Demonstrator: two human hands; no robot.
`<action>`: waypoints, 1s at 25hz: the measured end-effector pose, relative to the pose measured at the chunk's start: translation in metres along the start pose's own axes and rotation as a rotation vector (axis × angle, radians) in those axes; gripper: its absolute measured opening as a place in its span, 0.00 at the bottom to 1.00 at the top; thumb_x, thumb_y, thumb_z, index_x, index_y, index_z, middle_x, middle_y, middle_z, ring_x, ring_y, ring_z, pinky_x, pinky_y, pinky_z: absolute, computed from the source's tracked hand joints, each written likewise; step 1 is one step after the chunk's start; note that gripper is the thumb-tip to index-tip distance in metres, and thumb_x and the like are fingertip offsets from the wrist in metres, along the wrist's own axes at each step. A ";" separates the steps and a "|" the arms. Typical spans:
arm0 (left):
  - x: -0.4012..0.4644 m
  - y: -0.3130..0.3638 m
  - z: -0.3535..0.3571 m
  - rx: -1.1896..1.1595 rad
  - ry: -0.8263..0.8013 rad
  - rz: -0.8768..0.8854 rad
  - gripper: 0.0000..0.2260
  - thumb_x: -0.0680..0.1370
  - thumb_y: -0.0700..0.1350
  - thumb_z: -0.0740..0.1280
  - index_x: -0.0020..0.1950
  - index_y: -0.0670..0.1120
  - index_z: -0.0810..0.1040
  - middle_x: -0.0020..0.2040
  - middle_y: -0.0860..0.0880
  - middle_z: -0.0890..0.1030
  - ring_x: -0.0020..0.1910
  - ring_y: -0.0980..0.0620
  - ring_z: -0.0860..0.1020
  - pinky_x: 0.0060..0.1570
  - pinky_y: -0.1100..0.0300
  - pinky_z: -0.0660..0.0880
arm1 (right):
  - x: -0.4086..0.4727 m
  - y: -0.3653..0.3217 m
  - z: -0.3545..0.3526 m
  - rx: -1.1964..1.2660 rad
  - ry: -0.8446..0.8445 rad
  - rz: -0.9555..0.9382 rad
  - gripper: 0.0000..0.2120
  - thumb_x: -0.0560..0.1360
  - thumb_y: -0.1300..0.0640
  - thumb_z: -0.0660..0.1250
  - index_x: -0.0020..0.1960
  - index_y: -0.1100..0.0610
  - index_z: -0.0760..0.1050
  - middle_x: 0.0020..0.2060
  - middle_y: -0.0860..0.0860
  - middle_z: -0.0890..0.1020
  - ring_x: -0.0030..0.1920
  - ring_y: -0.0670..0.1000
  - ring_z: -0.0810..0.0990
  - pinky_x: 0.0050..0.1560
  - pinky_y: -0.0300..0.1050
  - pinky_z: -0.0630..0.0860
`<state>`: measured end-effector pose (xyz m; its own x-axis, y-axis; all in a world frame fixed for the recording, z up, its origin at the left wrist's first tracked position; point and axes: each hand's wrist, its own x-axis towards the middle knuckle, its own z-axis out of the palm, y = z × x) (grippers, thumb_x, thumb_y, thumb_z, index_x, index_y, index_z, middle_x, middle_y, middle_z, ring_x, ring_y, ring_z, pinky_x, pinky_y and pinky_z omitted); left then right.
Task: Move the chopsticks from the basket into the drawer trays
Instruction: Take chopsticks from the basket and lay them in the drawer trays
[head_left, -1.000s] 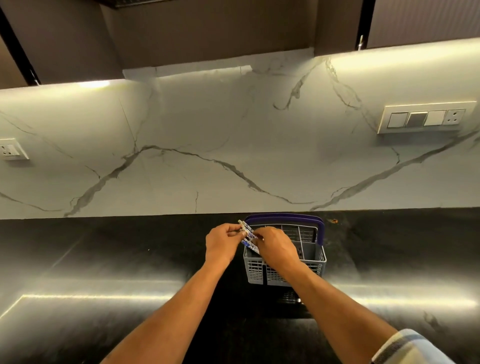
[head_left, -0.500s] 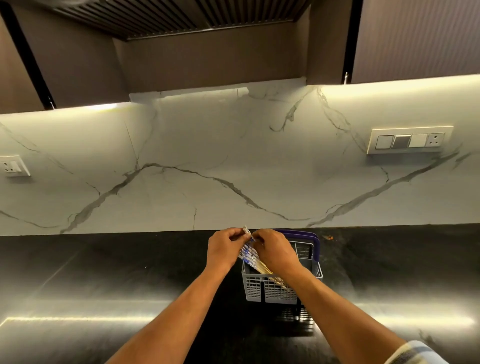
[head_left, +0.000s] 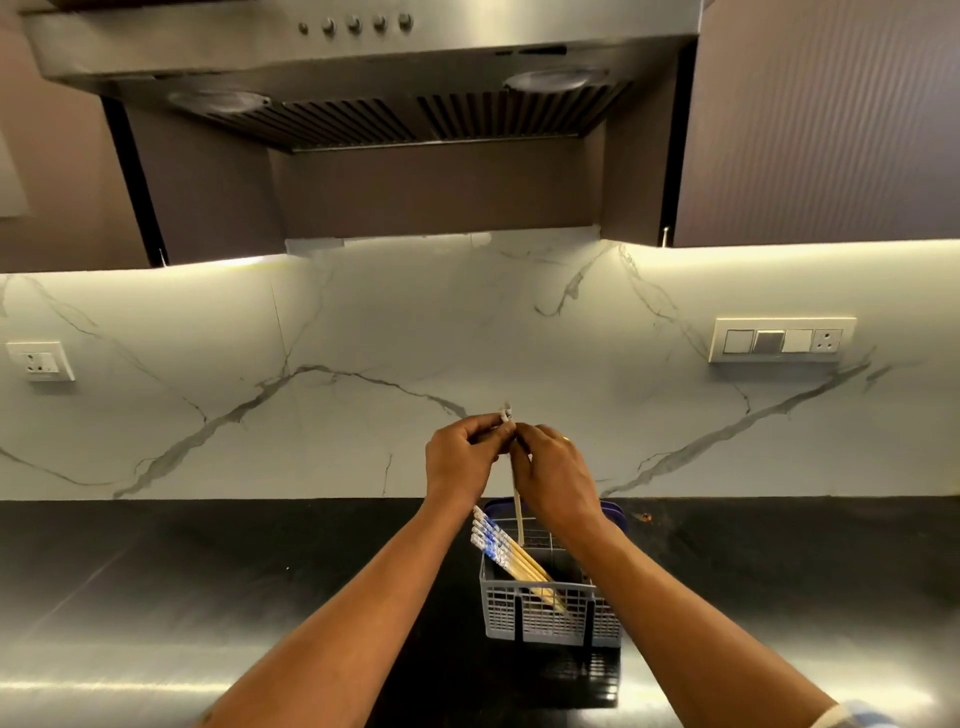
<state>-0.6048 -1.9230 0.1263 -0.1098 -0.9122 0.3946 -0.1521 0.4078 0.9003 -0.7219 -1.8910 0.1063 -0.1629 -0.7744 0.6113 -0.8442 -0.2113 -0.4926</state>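
Both hands raised above the grey basket (head_left: 550, 616) on a dark counter (head_left: 208, 597): left hand (head_left: 457, 460) & right hand (head_left: 553, 475) pinch the patterned top of lifted chopsticks (head_left: 517, 512), fingers curled tight (count unclear). Lower ends hang w/ tips just inside the basket. Four more chopsticks (head_left: 506, 553) lean inside it.

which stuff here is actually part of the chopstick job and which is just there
Part of the job:
lifted chopstick, pinched by left hand and right hand
chopsticks leaning in basket

Just there:
range hood
switch panel
wall socket
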 end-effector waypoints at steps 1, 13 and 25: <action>0.000 0.008 -0.002 -0.047 -0.007 0.003 0.12 0.76 0.48 0.73 0.57 0.46 0.84 0.47 0.50 0.87 0.44 0.57 0.85 0.48 0.62 0.82 | -0.001 -0.006 -0.007 0.034 0.033 0.007 0.12 0.83 0.55 0.58 0.61 0.55 0.78 0.54 0.52 0.82 0.52 0.51 0.80 0.56 0.45 0.78; -0.027 0.054 -0.035 -0.200 -0.345 -0.118 0.09 0.76 0.48 0.73 0.55 0.51 0.85 0.49 0.55 0.86 0.52 0.57 0.82 0.50 0.61 0.78 | -0.040 -0.043 -0.068 0.673 -0.182 0.243 0.07 0.79 0.61 0.66 0.49 0.60 0.82 0.41 0.60 0.85 0.42 0.57 0.84 0.50 0.50 0.83; -0.070 0.053 -0.045 -0.685 -0.153 -0.334 0.08 0.77 0.41 0.72 0.54 0.39 0.83 0.45 0.41 0.86 0.45 0.46 0.86 0.42 0.53 0.84 | -0.143 -0.051 -0.064 0.713 -0.302 0.537 0.07 0.79 0.61 0.67 0.50 0.59 0.84 0.43 0.57 0.87 0.45 0.55 0.87 0.49 0.47 0.83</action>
<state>-0.5609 -1.8390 0.1548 -0.3073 -0.9466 0.0974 0.4344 -0.0485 0.8994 -0.6879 -1.7308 0.0838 -0.2159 -0.9748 0.0554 -0.1670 -0.0190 -0.9858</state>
